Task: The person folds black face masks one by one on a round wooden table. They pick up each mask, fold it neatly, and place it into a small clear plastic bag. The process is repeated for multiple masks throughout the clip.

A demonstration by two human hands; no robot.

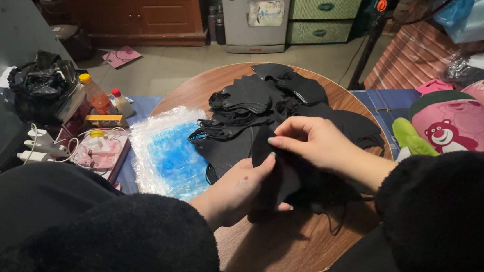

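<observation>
A heap of black face masks (262, 102) with thin ear loops covers the far half of a round wooden table (275, 250). My left hand (238, 192) lies palm-down at the near edge of the heap, its fingers under one black mask (283, 176). My right hand (312, 141) pinches the top edge of that same mask between thumb and fingertips. Both arms wear fuzzy black sleeves.
A clear plastic bag with blue contents (167, 151) lies at the table's left edge. Further left stand an orange bottle (96, 95), a small white bottle (122, 103), a pink box with cables (98, 151). A pink bear cushion (457, 126) sits right; a fridge (258, 12) and fan behind.
</observation>
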